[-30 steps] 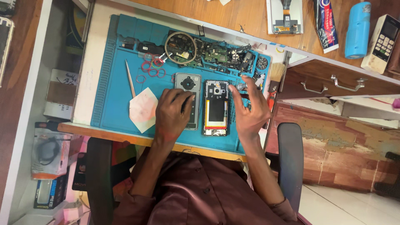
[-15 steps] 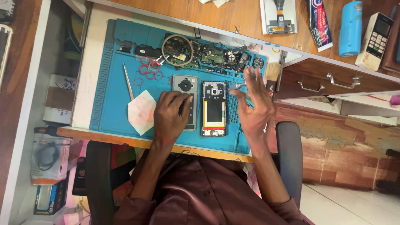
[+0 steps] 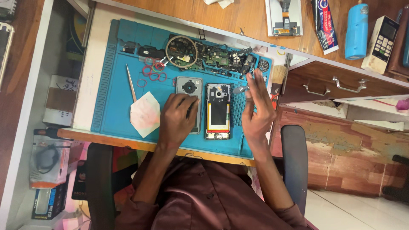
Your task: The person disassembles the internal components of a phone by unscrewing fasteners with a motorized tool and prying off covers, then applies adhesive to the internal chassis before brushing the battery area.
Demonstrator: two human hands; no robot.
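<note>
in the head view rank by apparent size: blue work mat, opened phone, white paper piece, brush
1. blue work mat
2. opened phone and white paper piece: look about alike, so unranked
3. brush

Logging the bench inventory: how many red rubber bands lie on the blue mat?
5, as far as visible: a loose cluster of red rubber bands on the blue mat, beside the tweezers. More may hide under the parts pile.

Phone repair workbench: blue work mat (image 3: 110, 98), opened phone (image 3: 217, 111) (loose parts (image 3: 213, 57)).
</note>
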